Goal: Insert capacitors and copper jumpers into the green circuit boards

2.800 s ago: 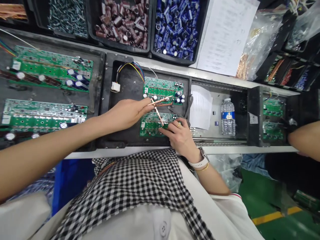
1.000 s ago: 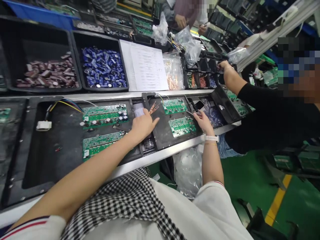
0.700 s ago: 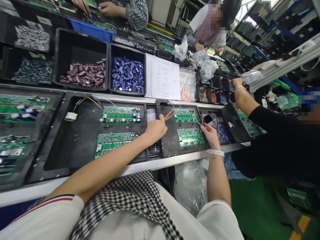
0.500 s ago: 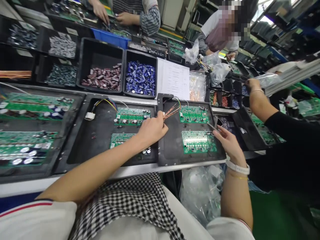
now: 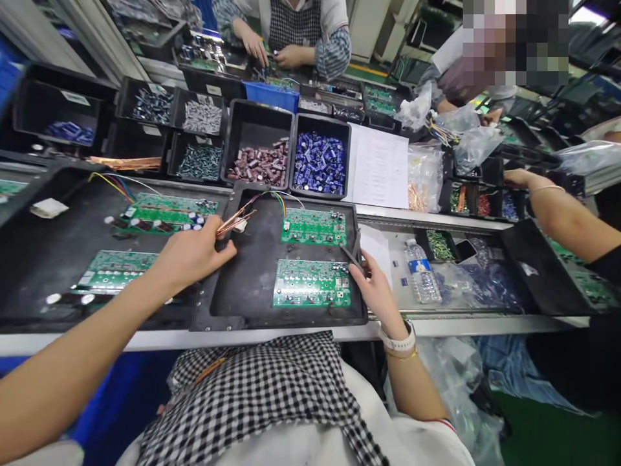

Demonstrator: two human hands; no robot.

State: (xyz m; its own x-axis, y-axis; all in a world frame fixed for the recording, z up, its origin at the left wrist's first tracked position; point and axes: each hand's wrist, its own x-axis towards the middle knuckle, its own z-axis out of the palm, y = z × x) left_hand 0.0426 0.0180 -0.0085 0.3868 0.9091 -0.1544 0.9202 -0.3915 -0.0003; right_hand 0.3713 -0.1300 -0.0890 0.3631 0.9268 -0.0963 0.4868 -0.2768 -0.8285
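My left hand (image 5: pixel 196 252) is closed around a bundle of thin copper wires (image 5: pixel 237 219), whose ends stick out to the right. It is over the left wall of a black tray (image 5: pixel 242 285). In that tray lie an upper green circuit board (image 5: pixel 314 226), with coloured wires at its left end, and a lower circuit board (image 5: pixel 310 285). My right hand (image 5: pixel 376 288) is at the tray's right wall, closed on dark tweezers (image 5: pixel 353 259). Their tip points at the lower right corner of the upper board.
Another black tray (image 5: pixel 29 278) with boards adjoins on the left. Behind stand bins of blue capacitors (image 5: pixel 319 162) and brown capacitors (image 5: pixel 259 165), then a paper sheet (image 5: pixel 379 165). Right are a water bottle (image 5: pixel 423 272) and a co-worker's arm (image 5: pixel 563 200); another person works opposite.
The trays have slid left relative to the bins, with both my hands moving along. The bottle and bench surface right of the tray are now exposed. The view has shifted too.
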